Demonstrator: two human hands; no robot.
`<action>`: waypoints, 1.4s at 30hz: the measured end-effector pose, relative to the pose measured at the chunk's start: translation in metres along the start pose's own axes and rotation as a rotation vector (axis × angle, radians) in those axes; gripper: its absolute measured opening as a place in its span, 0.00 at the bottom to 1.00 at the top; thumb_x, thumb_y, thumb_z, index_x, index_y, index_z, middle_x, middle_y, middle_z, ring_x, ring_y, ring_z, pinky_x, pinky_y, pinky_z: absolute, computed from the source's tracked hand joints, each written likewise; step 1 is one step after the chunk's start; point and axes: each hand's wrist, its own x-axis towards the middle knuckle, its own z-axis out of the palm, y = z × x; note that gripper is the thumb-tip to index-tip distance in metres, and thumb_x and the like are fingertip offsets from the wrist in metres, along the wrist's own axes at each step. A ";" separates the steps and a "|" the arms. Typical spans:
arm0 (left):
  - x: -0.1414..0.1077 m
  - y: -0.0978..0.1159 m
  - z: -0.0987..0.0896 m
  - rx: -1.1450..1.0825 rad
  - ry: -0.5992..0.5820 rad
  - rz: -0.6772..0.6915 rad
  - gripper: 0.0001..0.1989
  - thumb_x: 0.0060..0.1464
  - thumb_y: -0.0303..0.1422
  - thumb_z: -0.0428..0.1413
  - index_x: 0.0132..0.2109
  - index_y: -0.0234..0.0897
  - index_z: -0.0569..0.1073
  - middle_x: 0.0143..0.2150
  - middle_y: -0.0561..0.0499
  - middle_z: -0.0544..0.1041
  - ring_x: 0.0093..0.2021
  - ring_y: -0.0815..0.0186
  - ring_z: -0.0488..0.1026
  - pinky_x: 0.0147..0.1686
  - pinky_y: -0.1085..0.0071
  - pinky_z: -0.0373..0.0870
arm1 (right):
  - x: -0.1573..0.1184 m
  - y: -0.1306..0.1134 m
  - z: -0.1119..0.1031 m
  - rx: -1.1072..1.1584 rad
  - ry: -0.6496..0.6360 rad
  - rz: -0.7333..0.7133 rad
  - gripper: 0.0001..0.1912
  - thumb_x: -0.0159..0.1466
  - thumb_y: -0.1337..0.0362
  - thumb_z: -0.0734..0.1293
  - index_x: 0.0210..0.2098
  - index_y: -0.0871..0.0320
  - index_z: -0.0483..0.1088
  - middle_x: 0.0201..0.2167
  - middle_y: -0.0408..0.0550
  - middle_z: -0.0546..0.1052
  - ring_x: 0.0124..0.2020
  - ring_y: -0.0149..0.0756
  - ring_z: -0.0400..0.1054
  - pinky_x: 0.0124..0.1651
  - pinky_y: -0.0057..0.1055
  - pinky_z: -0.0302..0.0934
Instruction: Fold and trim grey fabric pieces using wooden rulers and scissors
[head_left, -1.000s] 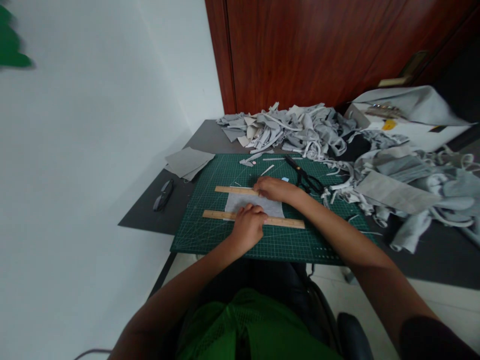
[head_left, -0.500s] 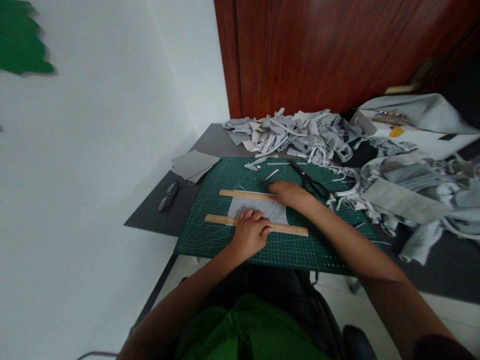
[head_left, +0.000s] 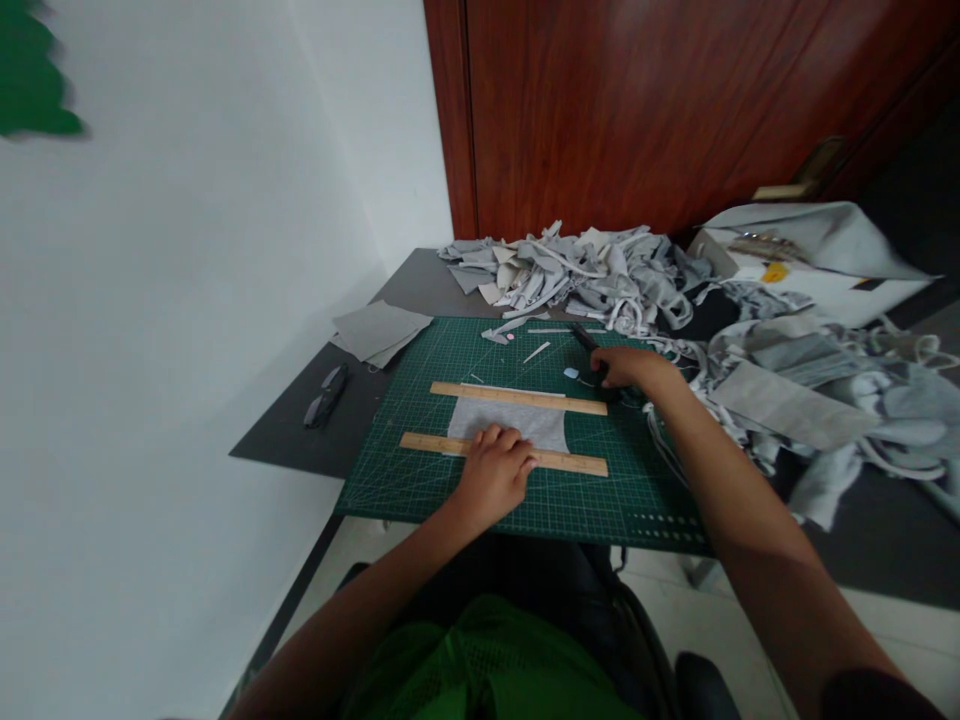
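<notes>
1. Resting across the near ruler (head_left: 570,462), the left hand (head_left: 496,470) is laid with its fingers bent over the wood; the ruler is pressed from above rather than clenched.
2. The scissors (head_left: 583,338) are touched by the right hand (head_left: 626,368) at the far right part of the mat (head_left: 592,510). The blades are pointed far and to the left, and the handles are mostly covered by the hand; whether they are fully grasped cannot be told.
3. The cloth (head_left: 540,428), a grey piece, is laid flat at the middle of the mat. Its near edge is overlapped by the near ruler, and its far edge is crossed by the far ruler (head_left: 517,397), which is left untouched by either hand.
4. Small scraps, among them a white strip (head_left: 536,352), are scattered beyond the far ruler.
5. On the table (head_left: 281,445), glasses (head_left: 326,395) are set left of the mat, and grey sheets (head_left: 379,330) are stacked at its far left corner.
6. Grey offcuts (head_left: 570,268) are heaped along the far side and down the right, where a white box (head_left: 825,290) is placed behind them.
</notes>
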 end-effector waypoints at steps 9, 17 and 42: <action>-0.001 0.002 -0.001 0.037 0.000 -0.013 0.10 0.69 0.35 0.56 0.52 0.41 0.79 0.48 0.47 0.78 0.51 0.53 0.69 0.51 0.54 0.65 | -0.003 -0.006 0.001 0.013 0.197 -0.020 0.15 0.65 0.73 0.65 0.49 0.62 0.78 0.52 0.69 0.79 0.52 0.55 0.75 0.48 0.41 0.64; -0.001 0.003 0.001 0.044 -0.003 -0.006 0.10 0.69 0.36 0.55 0.51 0.41 0.79 0.48 0.46 0.78 0.52 0.52 0.69 0.51 0.53 0.66 | -0.014 -0.076 0.010 0.131 0.127 -0.554 0.11 0.67 0.59 0.71 0.48 0.54 0.78 0.46 0.47 0.80 0.47 0.38 0.73 0.46 0.26 0.61; -0.002 0.006 0.000 0.061 0.000 -0.012 0.13 0.70 0.38 0.54 0.53 0.39 0.79 0.49 0.45 0.78 0.53 0.52 0.69 0.52 0.52 0.67 | -0.042 -0.126 0.017 -0.080 0.250 -0.463 0.12 0.72 0.68 0.63 0.49 0.59 0.78 0.47 0.61 0.79 0.48 0.51 0.75 0.48 0.39 0.62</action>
